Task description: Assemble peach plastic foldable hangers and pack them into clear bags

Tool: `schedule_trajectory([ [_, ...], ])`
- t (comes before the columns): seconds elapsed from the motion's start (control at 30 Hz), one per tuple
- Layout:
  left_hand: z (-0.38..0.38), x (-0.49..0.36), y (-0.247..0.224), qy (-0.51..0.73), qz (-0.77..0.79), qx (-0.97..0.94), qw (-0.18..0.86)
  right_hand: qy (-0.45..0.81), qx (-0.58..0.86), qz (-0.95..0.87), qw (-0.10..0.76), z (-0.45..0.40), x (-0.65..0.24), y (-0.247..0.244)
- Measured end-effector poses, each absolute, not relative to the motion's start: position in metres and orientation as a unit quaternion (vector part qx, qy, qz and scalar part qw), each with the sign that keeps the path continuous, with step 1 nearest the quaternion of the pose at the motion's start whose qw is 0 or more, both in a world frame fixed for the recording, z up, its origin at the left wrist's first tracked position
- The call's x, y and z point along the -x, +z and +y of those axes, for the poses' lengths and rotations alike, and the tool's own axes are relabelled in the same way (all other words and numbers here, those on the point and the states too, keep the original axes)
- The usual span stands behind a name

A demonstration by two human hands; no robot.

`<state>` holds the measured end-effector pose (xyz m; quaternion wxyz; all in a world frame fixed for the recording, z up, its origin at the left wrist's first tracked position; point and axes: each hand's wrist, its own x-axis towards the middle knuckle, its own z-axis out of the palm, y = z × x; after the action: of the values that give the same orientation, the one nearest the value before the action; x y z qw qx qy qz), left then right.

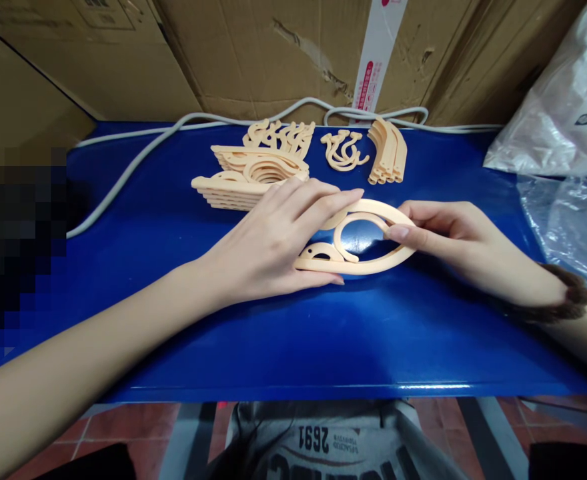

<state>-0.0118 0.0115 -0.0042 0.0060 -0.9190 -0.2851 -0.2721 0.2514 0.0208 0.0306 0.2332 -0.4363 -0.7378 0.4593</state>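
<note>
Grey shirt (323, 443) right up close, printed 2691 (upside down from here), with reddish floor tiles (148, 427) showing past it under the table (283, 347). Table's a glossy blue one.

Over the table, both hands are on one cream plastic hanger (368, 268), folded up into a leaf shape with a ring-like hook inside. Left hand (283, 233) has its left end, fingers over the top and thumb along the bottom edge. Right hand (438, 230) is pinching the right tip between thumb and fingers, with a fuzzy brown band (566, 293) on that wrist.

Just behind the left hand there's a stack (228, 190) of similar hangers, partly hidden by the fingers. Off to the right, a plastic bag (553, 113) sits on the table, whitish with small dark print. Can't tell what's in it.

Further back are loose parts: a row of hooks (279, 137) right behind the stack, a smaller hook pile (344, 150), then a bundle of curved arms (388, 153). Behind those runs a white cable (183, 123), and at the back stand cardboard boxes (253, 67), contents hidden, one with a strip of printed tape (381, 53).
</note>
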Motion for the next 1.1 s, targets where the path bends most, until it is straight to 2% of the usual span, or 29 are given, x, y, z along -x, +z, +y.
schedule_trajectory([
  [0.83, 0.005, 0.012, 0.001, -0.227, -0.317, 0.920, 0.045, 0.481, 0.427, -0.734, 0.218, 0.021, -0.250, 0.027],
  [1.0, 0.009, 0.018, 0.016, -0.247, -0.339, 0.906, 0.060, 0.479, 0.402, -0.731, 0.273, 0.024, -0.258, 0.021],
  [1.1, 0.019, 0.033, 0.033, -0.248, -0.379, 0.889, 0.069, 0.442, 0.419, -0.747, 0.267, 0.025, -0.260, 0.020],
])
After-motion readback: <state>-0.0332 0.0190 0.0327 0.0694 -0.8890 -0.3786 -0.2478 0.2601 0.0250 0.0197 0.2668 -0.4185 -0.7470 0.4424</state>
